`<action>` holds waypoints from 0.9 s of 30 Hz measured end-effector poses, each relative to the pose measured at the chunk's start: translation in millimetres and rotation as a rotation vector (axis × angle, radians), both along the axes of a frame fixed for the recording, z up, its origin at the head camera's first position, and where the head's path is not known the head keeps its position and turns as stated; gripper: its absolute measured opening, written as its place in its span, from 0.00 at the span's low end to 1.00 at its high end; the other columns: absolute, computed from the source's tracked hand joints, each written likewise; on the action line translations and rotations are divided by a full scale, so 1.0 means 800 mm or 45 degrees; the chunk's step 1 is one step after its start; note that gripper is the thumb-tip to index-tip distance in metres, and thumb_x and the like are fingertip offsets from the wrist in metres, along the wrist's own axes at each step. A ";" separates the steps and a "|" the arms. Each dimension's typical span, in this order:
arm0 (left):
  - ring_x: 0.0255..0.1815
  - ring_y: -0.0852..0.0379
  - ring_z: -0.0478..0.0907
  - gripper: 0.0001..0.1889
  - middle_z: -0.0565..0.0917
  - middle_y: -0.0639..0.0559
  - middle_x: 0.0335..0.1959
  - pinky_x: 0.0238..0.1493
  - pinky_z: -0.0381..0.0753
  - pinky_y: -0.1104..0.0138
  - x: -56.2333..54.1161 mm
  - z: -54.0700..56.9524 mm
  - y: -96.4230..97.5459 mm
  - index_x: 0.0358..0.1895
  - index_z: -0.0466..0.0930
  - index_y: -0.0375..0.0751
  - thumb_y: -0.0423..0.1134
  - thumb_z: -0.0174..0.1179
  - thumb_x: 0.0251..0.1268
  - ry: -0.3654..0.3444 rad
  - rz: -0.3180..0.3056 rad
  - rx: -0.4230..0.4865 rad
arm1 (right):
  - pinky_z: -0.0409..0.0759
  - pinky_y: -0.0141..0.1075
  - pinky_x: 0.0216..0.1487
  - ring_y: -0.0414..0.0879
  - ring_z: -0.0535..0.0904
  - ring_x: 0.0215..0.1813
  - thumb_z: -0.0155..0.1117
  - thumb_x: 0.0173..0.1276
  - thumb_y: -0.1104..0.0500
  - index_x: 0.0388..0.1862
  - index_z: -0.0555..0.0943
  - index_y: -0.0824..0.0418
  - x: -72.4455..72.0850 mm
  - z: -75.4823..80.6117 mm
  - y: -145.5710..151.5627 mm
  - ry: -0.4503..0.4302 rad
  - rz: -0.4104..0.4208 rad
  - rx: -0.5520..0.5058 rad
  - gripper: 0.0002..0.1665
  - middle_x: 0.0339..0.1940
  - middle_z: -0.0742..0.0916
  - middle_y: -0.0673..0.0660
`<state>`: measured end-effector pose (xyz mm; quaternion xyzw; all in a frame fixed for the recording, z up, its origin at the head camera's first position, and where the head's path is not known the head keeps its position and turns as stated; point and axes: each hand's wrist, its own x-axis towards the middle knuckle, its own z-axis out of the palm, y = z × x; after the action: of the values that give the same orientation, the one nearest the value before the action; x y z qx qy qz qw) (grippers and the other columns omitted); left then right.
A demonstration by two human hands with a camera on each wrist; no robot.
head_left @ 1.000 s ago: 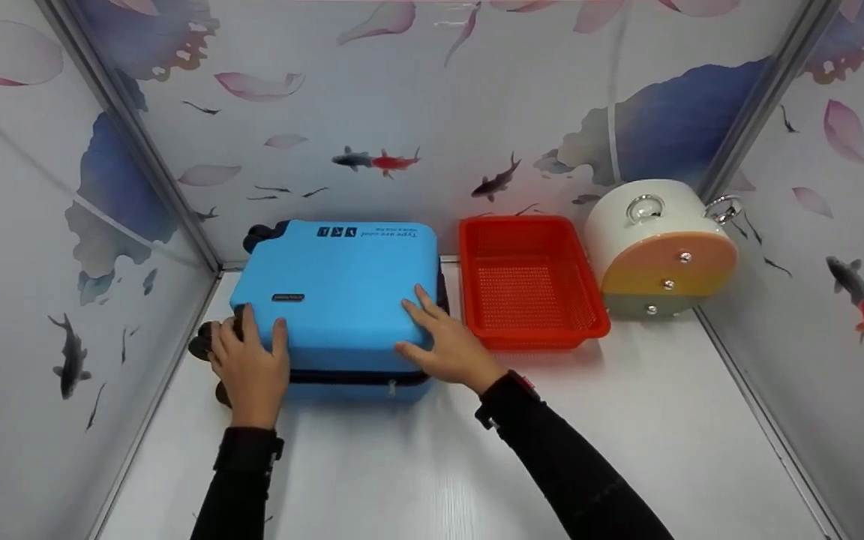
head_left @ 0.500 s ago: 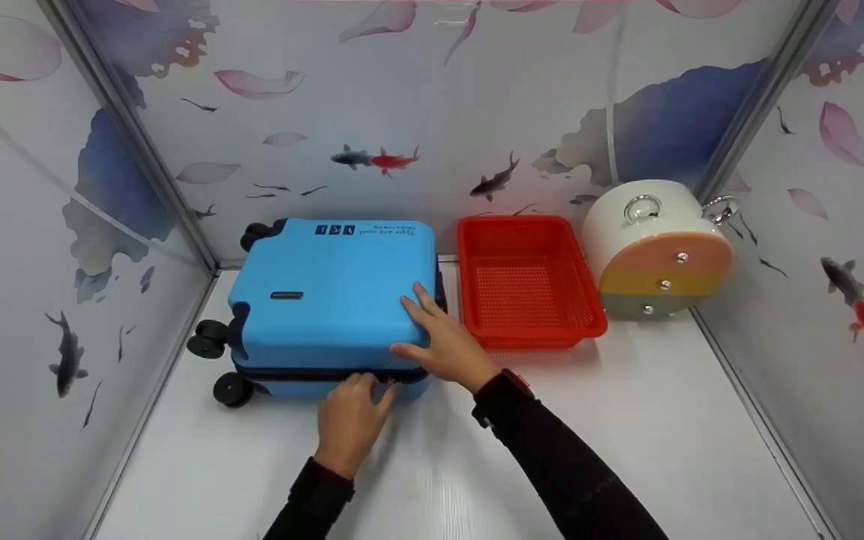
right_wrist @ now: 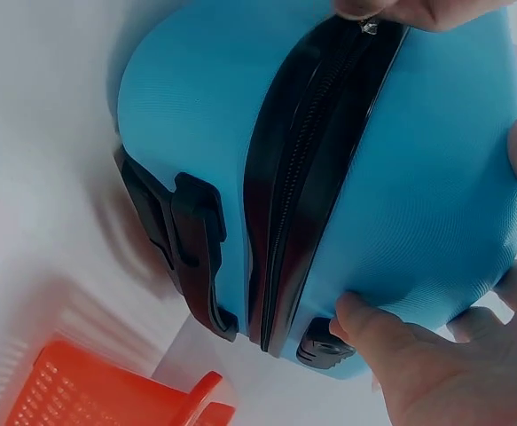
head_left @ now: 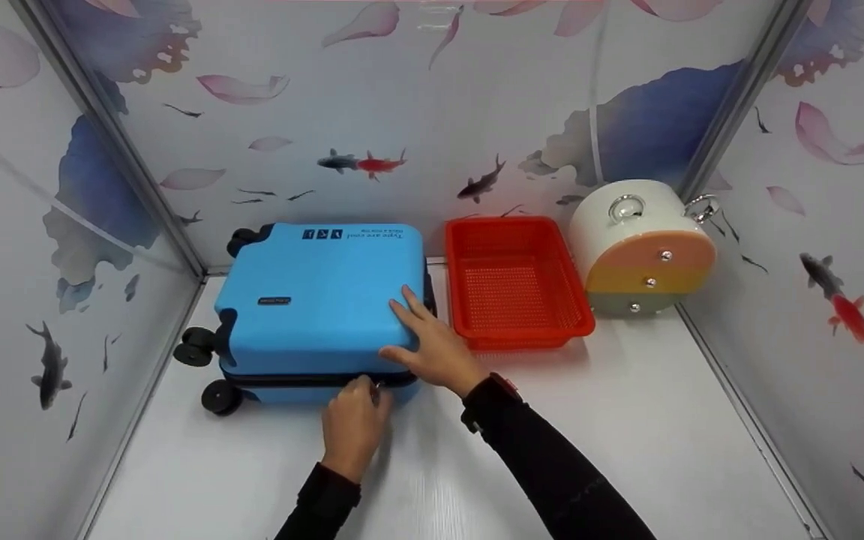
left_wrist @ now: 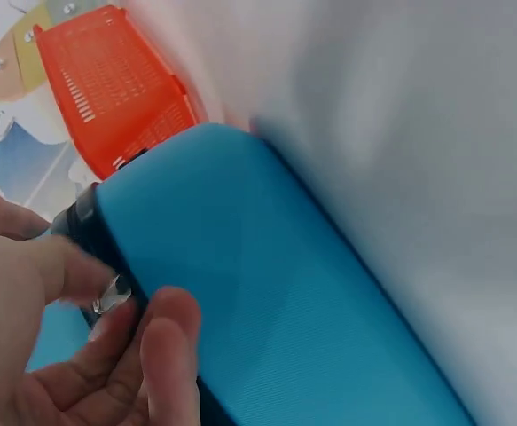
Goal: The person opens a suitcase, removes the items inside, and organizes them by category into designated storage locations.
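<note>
A light-blue hard-shell suitcase (head_left: 319,277) lies flat, its black wheels (head_left: 194,346) pointing left. Along its front side runs a black zipper (right_wrist: 298,160), closed where the right wrist view shows it. My left hand (head_left: 355,427) is at the front seam, near the right corner, with thumb and fingers pinching the silver zipper pull (left_wrist: 114,293). My right hand (head_left: 439,349) rests with spread fingers on the suitcase's front right corner. In the right wrist view, a black handle (right_wrist: 196,240) shows on the suitcase's right end.
A red plastic basket (head_left: 583,324) stands just right of the suitcase. Beyond it is a white rounded case (head_left: 597,225) with a striped orange, yellow and green front and silver knobs. Patterned walls enclose the white table (head_left: 552,465) at the back and both sides.
My left hand has moved from the suitcase's left front corner rightward to the front seam and taken hold of the zipper pull. My right hand has stayed on the suitcase.
</note>
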<state>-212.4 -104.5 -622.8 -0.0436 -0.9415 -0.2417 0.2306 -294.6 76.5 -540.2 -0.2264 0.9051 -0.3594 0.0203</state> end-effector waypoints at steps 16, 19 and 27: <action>0.43 0.29 0.89 0.25 0.91 0.27 0.49 0.46 0.85 0.37 0.017 -0.008 -0.157 0.65 0.87 0.34 0.48 0.45 0.92 -0.452 0.260 0.173 | 0.70 0.57 0.86 0.57 0.59 0.93 0.70 0.76 0.30 0.93 0.57 0.43 0.007 -0.005 -0.003 0.004 0.040 -0.008 0.56 0.97 0.50 0.45; 0.53 0.20 0.86 0.28 0.87 0.22 0.59 0.54 0.82 0.30 0.011 -0.002 -0.215 0.69 0.83 0.32 0.49 0.40 0.92 -0.511 0.381 0.185 | 0.71 0.57 0.85 0.57 0.59 0.93 0.70 0.76 0.29 0.93 0.57 0.42 0.006 -0.003 -0.004 0.003 0.030 -0.002 0.56 0.97 0.49 0.45; 0.47 0.21 0.87 0.27 0.88 0.21 0.57 0.44 0.83 0.33 -0.028 0.007 -0.300 0.63 0.87 0.31 0.49 0.45 0.89 -0.465 0.440 0.232 | 0.71 0.58 0.85 0.58 0.59 0.93 0.70 0.76 0.30 0.93 0.56 0.42 0.000 0.004 0.000 0.004 0.019 0.007 0.56 0.97 0.49 0.45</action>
<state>-235.0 -344.4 -616.9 0.1829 -0.9354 -0.2864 0.0977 -294.5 76.5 -537.3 -0.2335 0.9044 -0.3563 0.0223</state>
